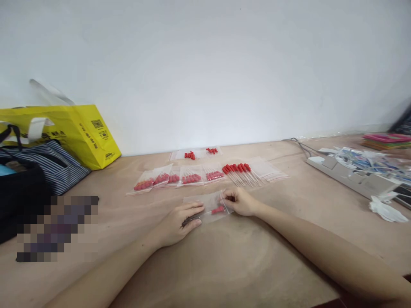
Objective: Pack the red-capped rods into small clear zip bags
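Note:
A small clear zip bag [205, 204] lies flat on the table in front of me, with a red-tipped piece [217, 210] inside it. My left hand [184, 219] rests on the bag's left end, fingers stretched and thumb apart. At the right end, the fingers of my right hand [239, 201] pinch the bag's zip edge; whether they also hold a stick is hidden. Just beyond lie several loose red-tipped sticks [239, 171] in a row. To their left are several clear bags [192, 176] with red-tipped sticks inside.
Flat zip bags [265, 168] lie right of the loose sticks. More red-tipped sticks [189, 155] lie near the wall. A yellow bag [80, 132] and a striped bag [59, 164] stand at left. A power strip [353, 175], cables and crumpled tissue [387, 209] occupy the right.

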`<state>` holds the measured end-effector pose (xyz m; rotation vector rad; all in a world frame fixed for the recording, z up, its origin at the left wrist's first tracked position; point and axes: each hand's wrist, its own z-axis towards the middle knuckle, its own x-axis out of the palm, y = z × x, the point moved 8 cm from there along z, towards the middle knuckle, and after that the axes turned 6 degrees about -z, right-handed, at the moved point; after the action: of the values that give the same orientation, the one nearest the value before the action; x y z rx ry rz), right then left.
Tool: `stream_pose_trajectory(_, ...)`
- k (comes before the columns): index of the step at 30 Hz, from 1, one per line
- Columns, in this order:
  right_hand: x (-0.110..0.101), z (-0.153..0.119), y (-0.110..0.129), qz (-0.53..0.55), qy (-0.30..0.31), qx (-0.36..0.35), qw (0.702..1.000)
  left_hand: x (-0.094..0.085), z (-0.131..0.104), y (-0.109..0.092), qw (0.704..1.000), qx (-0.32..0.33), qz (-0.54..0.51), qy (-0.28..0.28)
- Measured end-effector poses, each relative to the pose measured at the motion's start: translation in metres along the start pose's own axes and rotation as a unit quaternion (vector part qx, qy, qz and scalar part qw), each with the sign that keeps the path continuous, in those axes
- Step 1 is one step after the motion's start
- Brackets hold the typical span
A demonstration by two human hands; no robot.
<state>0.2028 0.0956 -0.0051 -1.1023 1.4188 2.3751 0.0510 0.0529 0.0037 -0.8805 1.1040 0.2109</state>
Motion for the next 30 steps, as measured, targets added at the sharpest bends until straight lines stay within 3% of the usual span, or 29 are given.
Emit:
stream_pose_trajectory(2, -0.016, 0.007, -0.016, -0.011, -0.03, 0.037, 0.999, 0.0, 0.0, 0.0, 1.0, -0.001, 0.004, -0.001)
stream_pose_trajectory(4, -0.045, 0.017, -0.036, -0.083, -0.107, 0.081, 0.988, -0.001, 0.0, 0.001, 1.0, -0.003, 0.007, -0.001)
stream_pose_trajectory(7, -0.083, 0.034, -0.061, -0.246, -0.185, 0.167, 0.937, 0.0, 0.0, 0.001, 1.0, -0.004, 0.01, 0.0)
stream_pose_trajectory(9, -0.093, 0.048, -0.069, -0.325, -0.19, 0.192, 0.906, 0.0, 0.0, 0.001, 1.0, -0.003, 0.012, 0.0)
stream_pose_trajectory(12, -0.09, 0.065, -0.077, -0.356, -0.176, 0.21, 0.893, 0.001, -0.001, 0.0, 1.0, -0.005, 0.01, -0.004)
stream_pose_trajectory(16, -0.084, 0.074, -0.083, -0.302, -0.188, 0.218, 0.909, 0.001, -0.002, -0.002, 1.0, -0.008, 0.008, -0.006)
stream_pose_trajectory(19, -0.091, 0.072, -0.083, -0.265, -0.203, 0.211, 0.919, 0.0, -0.002, -0.003, 1.0, -0.006, 0.008, -0.006)
stream_pose_trajectory(22, -0.106, 0.061, -0.081, -0.223, -0.219, 0.205, 0.927, 0.0, -0.001, -0.003, 1.0, -0.003, 0.006, -0.007)
stream_pose_trajectory(25, -0.119, 0.037, -0.075, -0.093, -0.268, 0.183, 0.941, 0.0, -0.001, -0.003, 1.0, -0.001, 0.006, -0.013)
stream_pose_trajectory(27, -0.121, 0.014, -0.073, 0.041, -0.321, 0.168, 0.931, -0.001, 0.0, -0.003, 1.0, -0.008, 0.01, -0.015)
stream_pose_trajectory(30, -0.105, -0.018, -0.074, 0.192, -0.365, 0.189, 0.891, -0.001, 0.001, -0.002, 0.999, -0.025, 0.019, -0.012)
